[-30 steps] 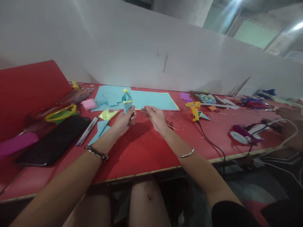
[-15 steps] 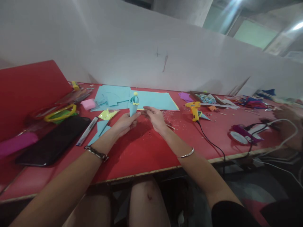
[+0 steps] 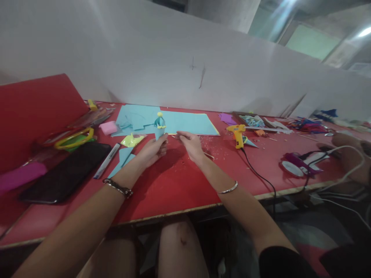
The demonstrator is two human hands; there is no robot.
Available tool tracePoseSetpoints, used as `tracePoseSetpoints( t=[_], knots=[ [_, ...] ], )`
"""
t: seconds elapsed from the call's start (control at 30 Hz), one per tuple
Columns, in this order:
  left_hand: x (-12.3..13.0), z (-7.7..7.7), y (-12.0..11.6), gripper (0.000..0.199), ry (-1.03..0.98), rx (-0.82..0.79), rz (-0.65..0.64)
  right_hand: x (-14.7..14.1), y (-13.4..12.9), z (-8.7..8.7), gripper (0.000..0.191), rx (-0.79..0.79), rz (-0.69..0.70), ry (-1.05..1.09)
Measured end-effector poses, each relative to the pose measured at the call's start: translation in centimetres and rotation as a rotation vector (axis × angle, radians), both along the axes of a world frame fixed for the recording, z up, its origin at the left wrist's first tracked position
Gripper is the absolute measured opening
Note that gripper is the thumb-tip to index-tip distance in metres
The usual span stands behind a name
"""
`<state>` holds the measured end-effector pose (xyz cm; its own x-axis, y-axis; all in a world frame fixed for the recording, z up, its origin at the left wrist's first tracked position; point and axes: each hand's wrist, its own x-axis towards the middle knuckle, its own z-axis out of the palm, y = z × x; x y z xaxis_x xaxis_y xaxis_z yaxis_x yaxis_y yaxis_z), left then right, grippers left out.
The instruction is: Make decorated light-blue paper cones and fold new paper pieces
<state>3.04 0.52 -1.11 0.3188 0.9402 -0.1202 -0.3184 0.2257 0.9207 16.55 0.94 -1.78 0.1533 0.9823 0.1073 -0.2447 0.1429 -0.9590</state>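
My left hand pinches the lower part of a small light-blue paper cone, held upright with yellow trim and a yellow ball at its top. To its right, my right hand is raised above the red table, its thumb and index finger pressed together; anything between them is too small to make out. The two hands are apart. Light-blue sheets lie behind them. Blue paper pieces and a yellow clay packet are left of my left hand.
A yellow glue gun stands at the right, its black cord running over the front edge. A black phone, a marker and a pink block lie left. Another person's arm is at the far right.
My left hand has moved slightly left with the blue cone, widening the gap to my right hand. The other person's hand at the far right has shifted.
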Motion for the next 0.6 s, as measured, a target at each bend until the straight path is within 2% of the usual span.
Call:
tracePoseSetpoints(
  t=[0.17, 0.37, 0.47, 0.6],
  knots=[
    [0.0, -0.17, 0.21, 0.029, -0.004, 0.006, 0.009, -0.01, -0.28, 0.26, 0.011, -0.016, 0.047, 0.034],
    [0.18, -0.03, -0.06, 0.019, 0.073, 0.047, 0.066, -0.02, -0.31, 0.23, 0.005, -0.015, 0.033, -0.004],
    [0.18, -0.1, 0.02, 0.015, 0.065, 0.076, 0.07, -0.12, -0.28, 0.2, 0.013, -0.011, 0.042, 0.036],
    [0.09, -0.28, 0.16, 0.018, 0.088, 0.123, 0.039, -0.17, -0.46, 0.49, 0.015, -0.024, 0.084, 0.042]
  ],
)
